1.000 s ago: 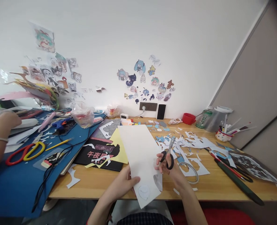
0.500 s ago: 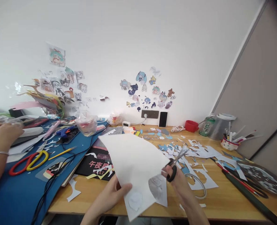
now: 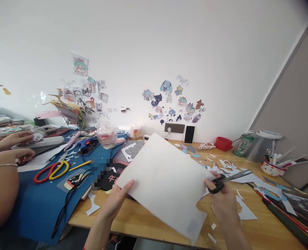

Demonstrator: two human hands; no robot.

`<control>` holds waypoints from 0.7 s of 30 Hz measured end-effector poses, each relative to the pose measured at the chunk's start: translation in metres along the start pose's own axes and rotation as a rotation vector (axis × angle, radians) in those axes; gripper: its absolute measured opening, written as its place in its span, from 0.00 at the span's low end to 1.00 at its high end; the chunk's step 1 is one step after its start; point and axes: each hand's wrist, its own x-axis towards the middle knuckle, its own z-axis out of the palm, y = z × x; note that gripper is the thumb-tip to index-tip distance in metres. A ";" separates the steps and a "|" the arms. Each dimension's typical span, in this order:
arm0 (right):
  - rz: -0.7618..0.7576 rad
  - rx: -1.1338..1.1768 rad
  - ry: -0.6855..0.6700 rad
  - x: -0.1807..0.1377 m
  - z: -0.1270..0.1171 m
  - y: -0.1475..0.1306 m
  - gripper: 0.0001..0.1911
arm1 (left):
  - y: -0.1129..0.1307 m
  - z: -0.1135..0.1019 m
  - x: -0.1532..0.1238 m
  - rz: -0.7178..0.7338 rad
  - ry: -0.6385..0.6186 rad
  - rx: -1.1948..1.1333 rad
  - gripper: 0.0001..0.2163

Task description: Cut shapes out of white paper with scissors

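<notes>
A large white sheet of paper [image 3: 161,180], with a rounded notch near its lower right corner, is held up over the front of the table. My left hand [image 3: 117,198] pinches its left edge, thumb on top. At the sheet's right edge is my right hand [image 3: 221,194], holding black-handled scissors [image 3: 218,184] whose blades point right, away from the paper. The fingers of that hand also seem to touch the sheet's edge. A faint patch shows through at the lower right corner.
White paper offcuts [image 3: 248,210] lie on the wooden table at right, near a pen holder [image 3: 272,168] and a red cup [image 3: 223,143]. Red-and-yellow scissors [image 3: 51,172] rest on the blue mat [image 3: 39,205]. Another person's hands [image 3: 21,146] are at the left.
The sheet has been turned and its notched part now lies at the lower right. My right hand, with the scissors, has moved right. The view has shifted left.
</notes>
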 end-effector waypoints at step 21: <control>-0.627 -0.136 -0.153 0.036 0.119 -0.091 0.13 | -0.040 0.050 -0.011 -0.196 -0.238 0.172 0.22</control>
